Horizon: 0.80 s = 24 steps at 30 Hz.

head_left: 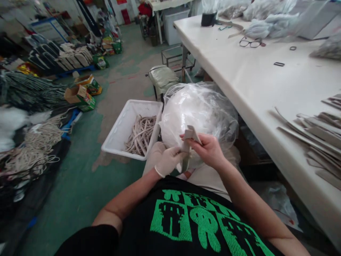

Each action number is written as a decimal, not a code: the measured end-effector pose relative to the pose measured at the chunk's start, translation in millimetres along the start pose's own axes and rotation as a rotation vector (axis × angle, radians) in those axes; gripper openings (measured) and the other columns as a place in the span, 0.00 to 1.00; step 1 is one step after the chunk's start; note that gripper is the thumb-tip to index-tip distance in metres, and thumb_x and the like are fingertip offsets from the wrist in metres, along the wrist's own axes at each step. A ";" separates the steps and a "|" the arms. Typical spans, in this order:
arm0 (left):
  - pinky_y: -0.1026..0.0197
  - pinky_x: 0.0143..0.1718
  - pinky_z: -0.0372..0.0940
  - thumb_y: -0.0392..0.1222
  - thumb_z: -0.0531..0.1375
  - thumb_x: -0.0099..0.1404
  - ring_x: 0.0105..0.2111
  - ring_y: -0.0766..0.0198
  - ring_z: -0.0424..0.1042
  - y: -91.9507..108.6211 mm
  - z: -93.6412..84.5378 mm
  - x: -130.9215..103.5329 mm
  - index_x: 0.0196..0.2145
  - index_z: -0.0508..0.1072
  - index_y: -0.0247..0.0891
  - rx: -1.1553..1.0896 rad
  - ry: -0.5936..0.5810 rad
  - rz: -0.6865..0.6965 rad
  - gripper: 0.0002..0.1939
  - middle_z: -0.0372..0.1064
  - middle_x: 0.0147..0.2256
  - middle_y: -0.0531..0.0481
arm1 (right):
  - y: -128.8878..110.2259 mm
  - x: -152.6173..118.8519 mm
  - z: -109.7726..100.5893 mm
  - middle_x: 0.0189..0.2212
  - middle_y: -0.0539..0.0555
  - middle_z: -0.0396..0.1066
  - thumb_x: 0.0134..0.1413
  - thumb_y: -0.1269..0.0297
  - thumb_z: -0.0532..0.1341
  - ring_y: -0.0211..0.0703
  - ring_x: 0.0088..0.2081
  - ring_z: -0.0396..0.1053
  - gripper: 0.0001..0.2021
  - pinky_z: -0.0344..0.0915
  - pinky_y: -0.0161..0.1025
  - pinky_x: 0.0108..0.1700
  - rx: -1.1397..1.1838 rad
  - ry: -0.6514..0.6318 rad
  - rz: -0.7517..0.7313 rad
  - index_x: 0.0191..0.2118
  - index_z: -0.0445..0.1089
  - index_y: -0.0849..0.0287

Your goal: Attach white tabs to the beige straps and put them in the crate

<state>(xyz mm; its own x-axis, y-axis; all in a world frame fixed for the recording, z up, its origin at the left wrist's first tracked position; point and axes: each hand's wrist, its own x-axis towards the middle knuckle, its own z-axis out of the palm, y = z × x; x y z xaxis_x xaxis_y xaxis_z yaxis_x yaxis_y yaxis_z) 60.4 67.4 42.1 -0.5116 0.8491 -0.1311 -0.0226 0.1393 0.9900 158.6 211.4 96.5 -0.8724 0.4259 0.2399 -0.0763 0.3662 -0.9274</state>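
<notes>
Between my two hands is a beige webbing strap (189, 133), folded over at its upper end, with a loose part hanging below. My left hand (168, 158), in a pale glove, pinches the strap from the left. Bare and a little higher, my right hand (209, 148) grips the folded end between thumb and fingers. Just beyond my hands, a large clear plastic bag (197, 106) bulges with whitish contents that I cannot make out. A white plastic bin (117, 133) to the left holds a tangle of beige straps (141, 135).
On the right stands a white table (239, 71) bearing eyeglasses (250, 43), black buckles (279, 64) and a pile of beige strips (319, 138). A padded stool (163, 76) is ahead. Cartons (81, 97) and cord bundles (39, 142) lie on the floor at left.
</notes>
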 end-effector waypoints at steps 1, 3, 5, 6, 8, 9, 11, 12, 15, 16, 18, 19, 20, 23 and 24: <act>0.60 0.41 0.69 0.50 0.63 0.63 0.36 0.59 0.74 -4.1 2.6 -3.2 0.36 0.80 0.37 0.018 -0.045 -0.017 0.13 0.78 0.35 0.49 | 1.4 -2.9 -2.7 0.35 0.54 0.80 0.60 0.60 0.62 0.42 0.33 0.75 0.11 0.70 0.36 0.33 0.041 0.062 0.041 0.39 0.81 0.58; 0.61 0.38 0.69 0.49 0.62 0.63 0.34 0.61 0.73 -17.0 6.1 -10.3 0.37 0.80 0.37 0.039 -0.109 -0.068 0.13 0.78 0.33 0.49 | 6.9 -8.2 -6.5 0.37 0.54 0.81 0.59 0.58 0.64 0.42 0.33 0.74 0.10 0.70 0.35 0.31 0.132 0.155 0.121 0.39 0.82 0.56; 0.62 0.36 0.67 0.50 0.62 0.63 0.32 0.62 0.73 -31.7 6.8 -16.3 0.37 0.79 0.35 0.056 -0.154 -0.130 0.15 0.77 0.32 0.50 | 14.7 -12.2 -7.1 0.39 0.54 0.81 0.58 0.58 0.65 0.41 0.33 0.74 0.09 0.71 0.34 0.30 0.185 0.216 0.168 0.37 0.82 0.55; 0.63 0.35 0.67 0.51 0.62 0.63 0.32 0.63 0.72 -38.1 5.8 -18.4 0.37 0.79 0.35 0.071 -0.172 -0.165 0.15 0.77 0.32 0.50 | 18.8 -13.6 -6.5 0.39 0.54 0.81 0.58 0.58 0.66 0.41 0.34 0.74 0.09 0.71 0.34 0.30 0.196 0.235 0.180 0.37 0.82 0.55; 0.63 0.33 0.65 0.53 0.63 0.61 0.31 0.63 0.71 -47.5 0.0 -21.1 0.36 0.79 0.34 0.073 -0.179 -0.227 0.18 0.76 0.31 0.49 | 26.8 -15.7 -6.0 0.40 0.54 0.81 0.57 0.57 0.66 0.43 0.36 0.75 0.09 0.72 0.35 0.30 0.190 0.248 0.205 0.37 0.82 0.54; 0.62 0.34 0.66 0.55 0.64 0.60 0.31 0.62 0.72 -50.6 -5.4 -22.0 0.36 0.79 0.33 0.045 -0.175 -0.246 0.19 0.77 0.32 0.48 | 30.6 -16.7 -7.2 0.41 0.54 0.81 0.57 0.56 0.66 0.43 0.37 0.75 0.10 0.72 0.35 0.30 0.176 0.247 0.222 0.38 0.82 0.54; 0.61 0.40 0.68 0.60 0.63 0.59 0.35 0.60 0.74 -55.1 -22.4 -24.2 0.37 0.80 0.33 -0.058 -0.151 -0.245 0.24 0.78 0.35 0.46 | 37.6 -19.9 -14.7 0.43 0.55 0.80 0.56 0.55 0.67 0.45 0.37 0.74 0.10 0.71 0.37 0.29 0.118 0.256 0.256 0.38 0.81 0.54; 0.60 0.44 0.68 0.62 0.63 0.60 0.38 0.58 0.75 -57.6 -34.2 -25.7 0.38 0.80 0.32 -0.108 -0.128 -0.231 0.26 0.79 0.37 0.44 | 40.9 -22.7 -21.1 0.42 0.55 0.80 0.55 0.54 0.67 0.46 0.36 0.74 0.10 0.71 0.37 0.28 0.070 0.278 0.267 0.37 0.81 0.53; 0.56 0.51 0.67 0.63 0.64 0.57 0.46 0.52 0.75 -69.5 -80.2 -30.3 0.41 0.82 0.33 -0.089 0.050 -0.220 0.28 0.80 0.43 0.41 | 50.9 -36.6 -46.4 0.34 0.55 0.79 0.55 0.54 0.67 0.48 0.31 0.73 0.09 0.68 0.41 0.27 -0.127 0.371 0.278 0.33 0.80 0.52; 0.55 0.51 0.67 0.62 0.66 0.55 0.46 0.51 0.75 -74.9 -97.6 -30.7 0.41 0.82 0.33 -0.036 0.143 -0.241 0.28 0.80 0.43 0.41 | 54.0 -42.5 -54.4 0.30 0.55 0.78 0.54 0.54 0.67 0.48 0.28 0.71 0.08 0.66 0.42 0.27 -0.193 0.390 0.275 0.31 0.80 0.51; 0.53 0.49 0.69 0.61 0.68 0.51 0.44 0.49 0.76 -85.4 -133.2 -27.4 0.41 0.82 0.32 0.032 0.307 -0.302 0.29 0.80 0.39 0.41 | 58.6 -53.7 -64.6 0.22 0.54 0.73 0.54 0.53 0.67 0.48 0.23 0.68 0.10 0.63 0.44 0.25 -0.294 0.397 0.262 0.26 0.77 0.50; 0.52 0.47 0.70 0.61 0.68 0.50 0.41 0.50 0.77 -88.9 -151.1 -22.8 0.41 0.82 0.31 0.022 0.363 -0.330 0.30 0.80 0.37 0.41 | 59.3 -58.0 -65.6 0.20 0.53 0.72 0.54 0.53 0.67 0.48 0.22 0.67 0.12 0.62 0.44 0.24 -0.329 0.386 0.253 0.24 0.76 0.50; 0.52 0.44 0.71 0.60 0.69 0.49 0.38 0.50 0.77 -90.5 -169.3 -16.0 0.41 0.82 0.30 -0.006 0.408 -0.351 0.31 0.80 0.34 0.41 | 58.3 -60.7 -63.3 0.18 0.53 0.70 0.53 0.53 0.67 0.47 0.21 0.66 0.13 0.61 0.43 0.23 -0.354 0.373 0.237 0.22 0.75 0.51; 0.53 0.40 0.73 0.55 0.70 0.50 0.34 0.53 0.77 -78.3 -227.4 17.5 0.38 0.80 0.29 -0.022 0.548 -0.345 0.26 0.78 0.31 0.42 | 44.7 -57.8 -36.9 0.19 0.52 0.73 0.56 0.56 0.65 0.45 0.21 0.69 0.13 0.63 0.40 0.23 -0.348 0.276 0.146 0.24 0.75 0.54; 0.54 0.41 0.73 0.53 0.70 0.52 0.35 0.54 0.78 -68.6 -247.9 32.5 0.38 0.79 0.29 0.019 0.589 -0.321 0.24 0.78 0.31 0.42 | 37.7 -53.1 -23.1 0.22 0.52 0.75 0.59 0.58 0.62 0.44 0.23 0.72 0.11 0.66 0.39 0.25 -0.323 0.207 0.102 0.29 0.77 0.55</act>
<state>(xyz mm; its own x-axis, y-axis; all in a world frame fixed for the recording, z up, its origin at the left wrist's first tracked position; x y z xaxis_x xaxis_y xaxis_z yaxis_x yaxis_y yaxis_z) -167.6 -40.9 -17.2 -0.8654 0.3453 -0.3631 -0.2393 0.3518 0.9050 213.2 221.7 55.4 -0.7497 0.6189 0.2344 0.1903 0.5409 -0.8193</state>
